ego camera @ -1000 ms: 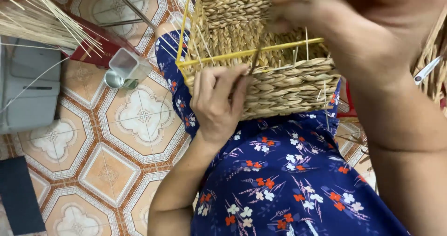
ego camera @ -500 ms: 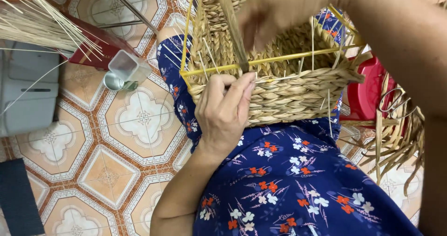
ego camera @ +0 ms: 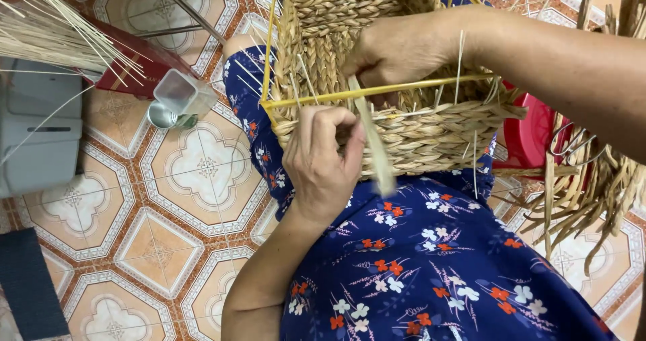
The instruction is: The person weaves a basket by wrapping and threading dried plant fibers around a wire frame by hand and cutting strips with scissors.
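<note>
Tan basket point(ego camera: 431, 139), blue floral dress point(ego camera: 437, 267)

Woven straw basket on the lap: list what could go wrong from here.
1. The stiff pale stakes poking up from the woven straw basket could jab the right hand.
2. The flat straw strand, pinched by the left hand, might crease or snap at the yellow wire frame.

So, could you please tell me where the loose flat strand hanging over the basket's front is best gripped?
Probably near its free lower end, pinching the flat strand across its broad faces from the lap side. That end hangs clear of the woven basket, while its top sits tucked under the right hand.
</note>
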